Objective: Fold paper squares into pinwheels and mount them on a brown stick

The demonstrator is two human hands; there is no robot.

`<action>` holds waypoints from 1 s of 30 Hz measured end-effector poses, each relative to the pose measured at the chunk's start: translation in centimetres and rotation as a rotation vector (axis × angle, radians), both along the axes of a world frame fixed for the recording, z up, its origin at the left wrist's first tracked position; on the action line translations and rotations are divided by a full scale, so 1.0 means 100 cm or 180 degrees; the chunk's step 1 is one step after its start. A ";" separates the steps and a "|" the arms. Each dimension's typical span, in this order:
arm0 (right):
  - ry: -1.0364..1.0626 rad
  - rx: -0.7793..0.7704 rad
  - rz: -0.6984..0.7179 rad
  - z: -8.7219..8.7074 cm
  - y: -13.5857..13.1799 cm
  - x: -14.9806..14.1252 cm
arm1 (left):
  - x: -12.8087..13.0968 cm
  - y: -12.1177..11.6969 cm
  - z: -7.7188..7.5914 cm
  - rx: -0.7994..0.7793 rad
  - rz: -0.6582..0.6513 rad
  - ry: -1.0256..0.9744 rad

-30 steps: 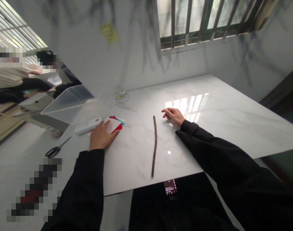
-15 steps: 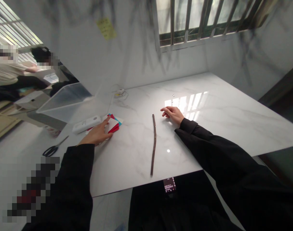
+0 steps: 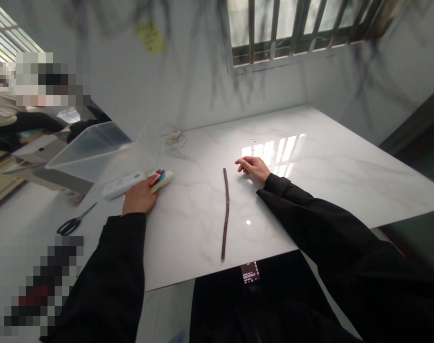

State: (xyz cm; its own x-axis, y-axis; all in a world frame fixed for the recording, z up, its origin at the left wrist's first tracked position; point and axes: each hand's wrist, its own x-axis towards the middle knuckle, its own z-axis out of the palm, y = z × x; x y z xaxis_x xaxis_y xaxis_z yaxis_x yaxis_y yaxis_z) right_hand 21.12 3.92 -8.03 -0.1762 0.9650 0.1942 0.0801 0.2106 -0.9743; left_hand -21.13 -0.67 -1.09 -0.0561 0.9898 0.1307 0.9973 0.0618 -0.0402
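My left hand [image 3: 140, 196] is at the left side of the table, its fingers closed around small red and blue pieces [image 3: 157, 177] that look like folded paper or card; part of them is hidden by the hand. Touching or just beside them is a cream, flat-looking item [image 3: 165, 181]. A white oblong case [image 3: 121, 186] lies right behind this hand. My right hand [image 3: 253, 167] rests on the tabletop with loosely bent fingers apart and nothing in them. Between both hands a thin brown stick [image 3: 226, 209] lies lengthwise, touched by neither.
Black-handled scissors [image 3: 74, 225] lie at the left. A clear plastic bin [image 3: 88, 147] stands behind the white case. Tiny bits [image 3: 253, 140] and a small white item with a cord [image 3: 174, 136] sit farther back. A lit phone [image 3: 250, 272] is below the table's front edge. People sit far left.
My left hand has closed in on the coloured pieces, which lay fanned out before and now show as a narrower bundle. My right hand and the stick have stayed put; the view shifted slightly.
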 end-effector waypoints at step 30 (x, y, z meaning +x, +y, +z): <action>0.1398 -0.0737 0.0264 0.036 -0.023 -0.008 | 0.231 0.005 -0.005 -0.0259 -0.0719 -0.5657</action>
State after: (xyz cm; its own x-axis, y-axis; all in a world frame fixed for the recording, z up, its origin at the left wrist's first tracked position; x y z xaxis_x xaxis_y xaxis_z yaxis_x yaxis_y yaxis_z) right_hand 20.32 1.62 -4.46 -0.2037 0.9778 0.0496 -0.3559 -0.0268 -0.9342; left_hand 1.94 -0.13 -1.63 0.0627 0.9977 0.0260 -0.1681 -0.0152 0.9856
